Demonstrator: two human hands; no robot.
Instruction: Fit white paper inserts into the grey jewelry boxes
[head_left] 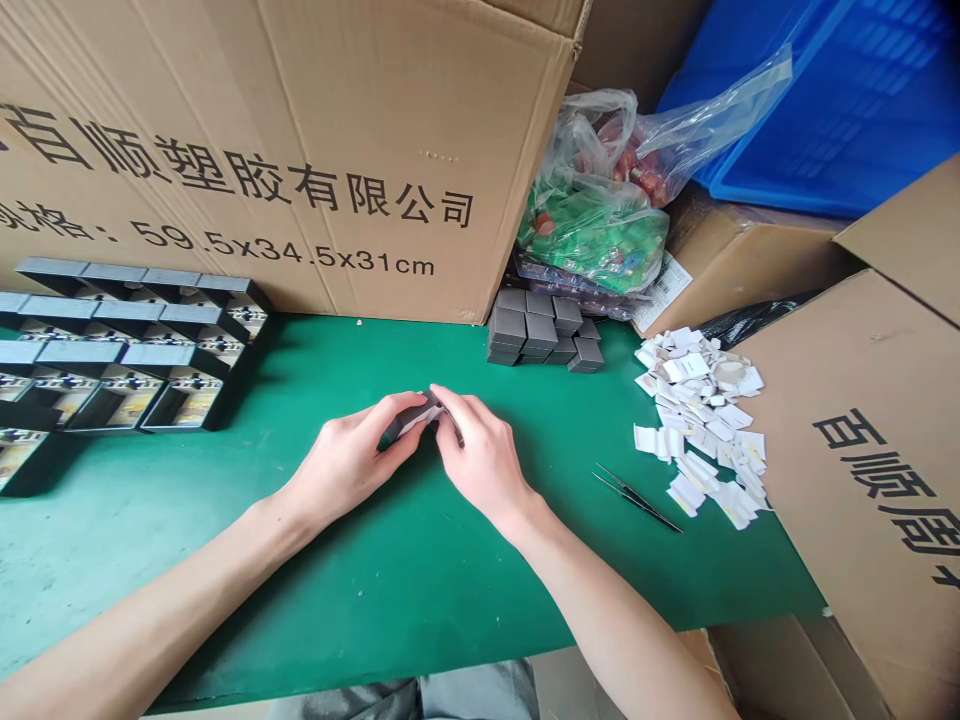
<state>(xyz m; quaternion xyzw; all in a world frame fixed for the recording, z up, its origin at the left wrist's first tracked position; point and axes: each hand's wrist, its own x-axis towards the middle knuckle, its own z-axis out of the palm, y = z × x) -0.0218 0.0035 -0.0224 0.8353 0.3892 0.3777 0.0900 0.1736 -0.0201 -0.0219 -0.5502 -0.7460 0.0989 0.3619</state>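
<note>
Above the green mat, my left hand [352,455] and my right hand [480,462] meet, their fingertips pinching a small dark grey box [409,421] from both sides. A strip of white paper shows on the box, and my fingers hide most of it. To the right of my right hand lie black tweezers [637,498] on the mat [375,570]. Beyond them is a loose heap of white paper label scraps [701,425]. A stack of dark grey boxes [540,328] stands straight ahead of my hands.
Rows of open black display boxes with printed inserts [135,350] stand at the left. A large printed cardboard carton [262,150] lines the back. Behind the mat are a plastic bag of green and red items [600,200] and a blue crate [825,100]. Another carton [862,450] stands at the right.
</note>
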